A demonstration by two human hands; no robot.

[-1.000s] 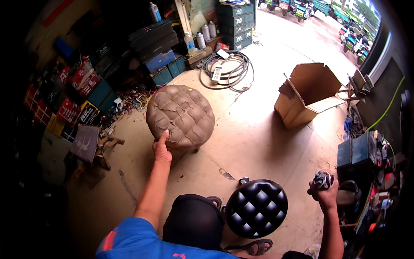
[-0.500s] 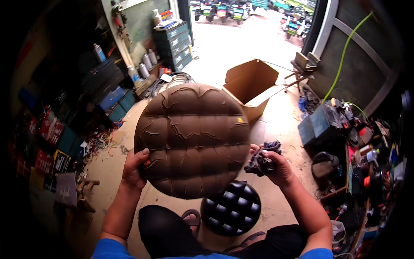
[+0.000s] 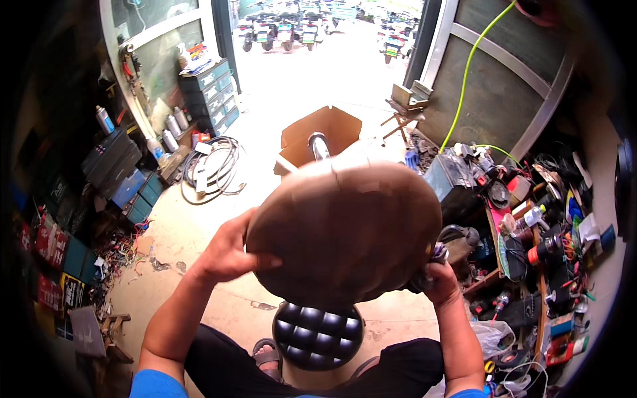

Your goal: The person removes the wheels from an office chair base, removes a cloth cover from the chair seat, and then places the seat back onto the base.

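Observation:
A round brown stool seat, padded and cracked, is held up in front of me with its far side raised. My left hand grips its left edge, thumb over the top and fingers hidden beneath. At the right edge my right hand is closed on a crumpled dark rag, mostly hidden, and appears to touch the seat. A shiny metal tube shows just beyond the seat's far edge; its attachment is hidden. Below, between my legs, stands a round black tufted stool.
Behind the seat is an open cardboard box. A coiled hose lies on the floor to the left, near a drawer cabinet. Cluttered tools and parts fill the right side. A small folding stool stands by the door.
The brown seat has tilted, its far side rising, and shifted right in view. The right hand has brought the rag to the seat's edge. The metal tube has come into view.

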